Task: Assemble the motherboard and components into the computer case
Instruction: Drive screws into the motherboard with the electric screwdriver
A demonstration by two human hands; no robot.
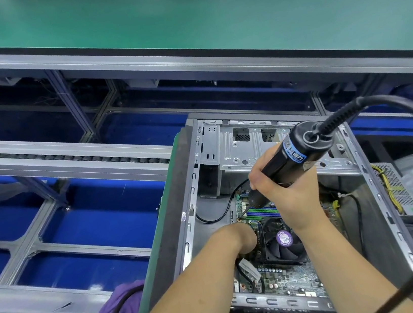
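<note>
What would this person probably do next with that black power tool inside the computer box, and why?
Probably drive the screw home. The right hand grips the electric screwdriver, whose tip sits at the far left corner of the motherboard, already lying in the case. The left hand rests on the board near the fan, seemingly steadying it.

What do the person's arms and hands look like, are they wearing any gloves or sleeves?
Both forearms are bare up to the frame edge: no sleeves show. The left hand and right hand wear no gloves, and no watch, ring or wrist strap is visible on either.
</note>
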